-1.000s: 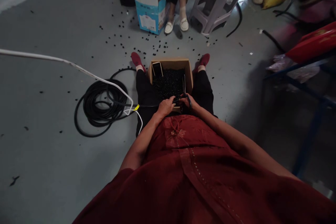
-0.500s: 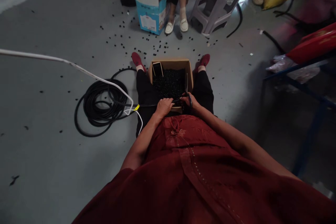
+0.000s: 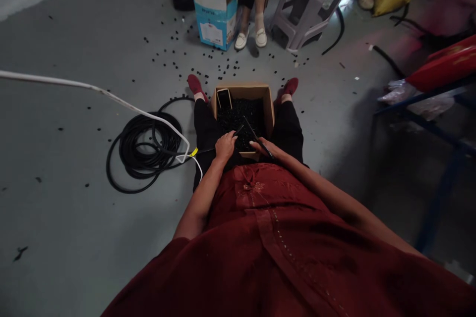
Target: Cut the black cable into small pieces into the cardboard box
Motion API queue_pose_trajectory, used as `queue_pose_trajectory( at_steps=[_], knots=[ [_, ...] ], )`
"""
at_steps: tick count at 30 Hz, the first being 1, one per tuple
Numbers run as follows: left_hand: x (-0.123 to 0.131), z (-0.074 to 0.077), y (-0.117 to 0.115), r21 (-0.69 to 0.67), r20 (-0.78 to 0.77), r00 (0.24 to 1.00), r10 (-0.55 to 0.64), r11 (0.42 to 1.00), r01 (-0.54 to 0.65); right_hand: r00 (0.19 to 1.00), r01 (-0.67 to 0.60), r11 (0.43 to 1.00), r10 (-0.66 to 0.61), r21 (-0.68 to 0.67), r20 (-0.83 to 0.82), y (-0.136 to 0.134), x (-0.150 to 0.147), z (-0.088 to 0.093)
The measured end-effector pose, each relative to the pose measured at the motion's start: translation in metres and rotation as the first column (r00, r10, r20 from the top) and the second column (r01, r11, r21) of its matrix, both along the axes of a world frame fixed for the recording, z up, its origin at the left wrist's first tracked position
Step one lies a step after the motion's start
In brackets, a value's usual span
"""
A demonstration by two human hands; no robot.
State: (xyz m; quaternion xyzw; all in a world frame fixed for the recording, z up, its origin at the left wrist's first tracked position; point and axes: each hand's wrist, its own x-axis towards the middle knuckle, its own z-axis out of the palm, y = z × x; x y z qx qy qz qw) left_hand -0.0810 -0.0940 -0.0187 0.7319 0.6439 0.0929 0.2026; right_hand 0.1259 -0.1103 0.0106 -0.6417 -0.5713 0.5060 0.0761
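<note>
My left hand (image 3: 225, 145) is closed around a black rubber-like strip (image 3: 239, 130), whose free end sticks up past my fingers. From that hand the strip runs left toward a loose black coil (image 3: 143, 151) on the floor. In my right hand (image 3: 267, 145) are scissors (image 3: 253, 129), with the blades pointing forward and left, close to the strip's end but apart from it. Both hands are over the near edge of a cardboard box (image 3: 269, 104) between my legs. Small black cut pieces (image 3: 238, 119) fill its bottom, and a phone (image 3: 224, 99) leans in its far left corner.
A white cable (image 3: 126, 104) with a yellow tag (image 3: 194, 151) crosses at left. Black bits are scattered over the floor. Ahead are a blue-and-white carton (image 3: 212, 27), a seated person's feet (image 3: 251, 38) and a grey plastic stool (image 3: 312, 5). A blue metal frame (image 3: 442, 198) stands at right.
My left hand has moved slightly left and the strip's end now points up and forward. The scissors have swung from pointing straight ahead to pointing left, and the strip no longer reaches my right hand.
</note>
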Motion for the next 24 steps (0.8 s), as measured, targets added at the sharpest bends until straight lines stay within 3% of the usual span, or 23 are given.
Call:
queue_pose_trajectory(
  at_steps=[7, 17, 24],
  knots=[
    [-0.001, -0.002, 0.001, 0.020, 0.031, 0.999, 0.022, 1.000, -0.022, 0.997, -0.082, 0.997, 0.082, -0.015, 0.009, 0.001, -0.006, 0.011],
    [-0.002, 0.003, -0.001, -0.012, -0.002, 0.998, -0.069, 0.998, 0.069, 0.983, -0.182, 0.983, 0.183, -0.025, 0.002, 0.003, -0.005, -0.003],
    [-0.005, 0.002, 0.001, -0.040, 0.001, 0.995, -0.095, 0.995, 0.095, 0.947, -0.240, 0.971, 0.235, -0.001, 0.217, 0.004, -0.009, -0.003]
  ],
)
